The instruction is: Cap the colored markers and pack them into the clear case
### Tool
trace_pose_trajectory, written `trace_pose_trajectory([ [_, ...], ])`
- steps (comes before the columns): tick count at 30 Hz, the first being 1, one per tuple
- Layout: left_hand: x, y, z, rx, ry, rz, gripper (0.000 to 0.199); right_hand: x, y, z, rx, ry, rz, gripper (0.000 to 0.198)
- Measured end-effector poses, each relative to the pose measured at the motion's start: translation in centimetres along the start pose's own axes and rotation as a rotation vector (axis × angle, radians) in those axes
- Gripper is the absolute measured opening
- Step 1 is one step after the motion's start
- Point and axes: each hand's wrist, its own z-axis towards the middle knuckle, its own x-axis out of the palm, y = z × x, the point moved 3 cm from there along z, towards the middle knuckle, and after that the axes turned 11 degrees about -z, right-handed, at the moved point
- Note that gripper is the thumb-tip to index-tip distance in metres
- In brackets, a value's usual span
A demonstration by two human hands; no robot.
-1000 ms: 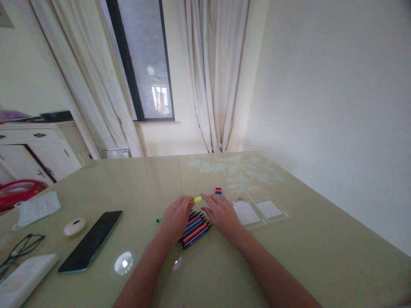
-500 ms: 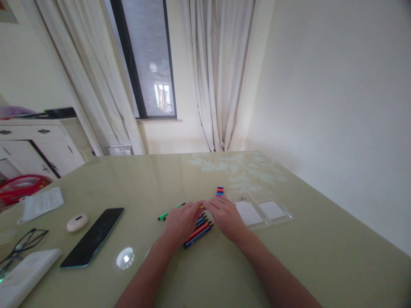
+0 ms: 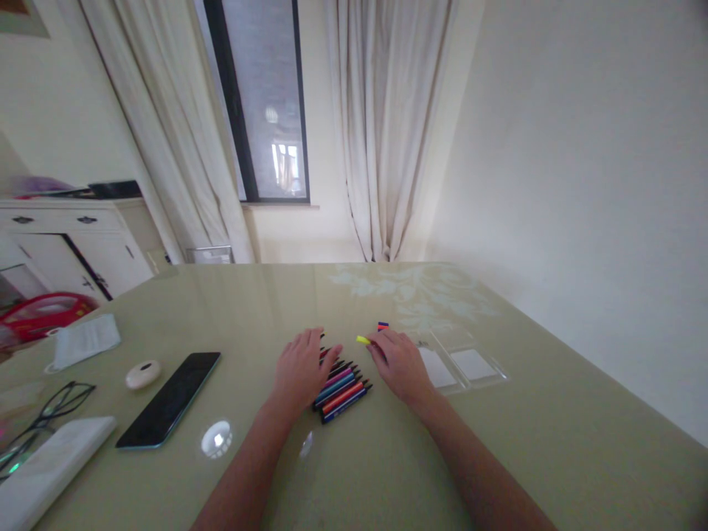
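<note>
Several uncapped felt-tip pens [image 3: 344, 392] lie side by side in a slanted row on the table, their dark tips toward the upper right. My left hand [image 3: 302, 372] rests over the upper left end of this row, fingers apart, hiding some of the pens. Pinched between thumb and fingers of my right hand [image 3: 401, 365] is a small yellow pen cap [image 3: 363, 340], which sticks out to the left. Just beyond the right hand sits a short row of coloured caps [image 3: 383, 326], partly covered by it.
A clear plastic case [image 3: 470, 365] with white cards lies to the right. Leftward are a phone [image 3: 169, 400], a round white case [image 3: 142, 375], glasses [image 3: 66, 402], a white box-like device [image 3: 55, 461] and a face mask [image 3: 87, 341]. A clear shiny disc [image 3: 216, 439] is nearer.
My hands have moved apart. The right one has shifted right and carries the yellow cap, while the left has opened over the pens. The view has tilted slightly.
</note>
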Motion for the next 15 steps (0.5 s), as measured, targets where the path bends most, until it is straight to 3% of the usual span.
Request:
trace_pose_trajectory([
  [3, 0.2, 2.8, 0.3, -0.192, -0.028, 0.127, 0.046, 0.1, -2.4, 0.3, 0.111, 0.098, 0.047, 0.017],
  [6, 1.0, 4.7, 0.2, -0.333, 0.009, 0.104, 0.056, 0.2, -4.4, 0.4, 0.138, 0.205, 0.086, 0.019],
  [10, 1.6, 4.7, 0.1, -0.297, 0.083, 0.056, 0.057, -0.4, -5.0, 0.3, 0.092, 0.263, 0.092, 0.019],
  [15, 1.3, 2.0, -0.4, -0.206, 0.025, 0.108, 0.062, -1.3, -3.9, 0.2, 0.02, 0.379, 0.008, 0.019],
])
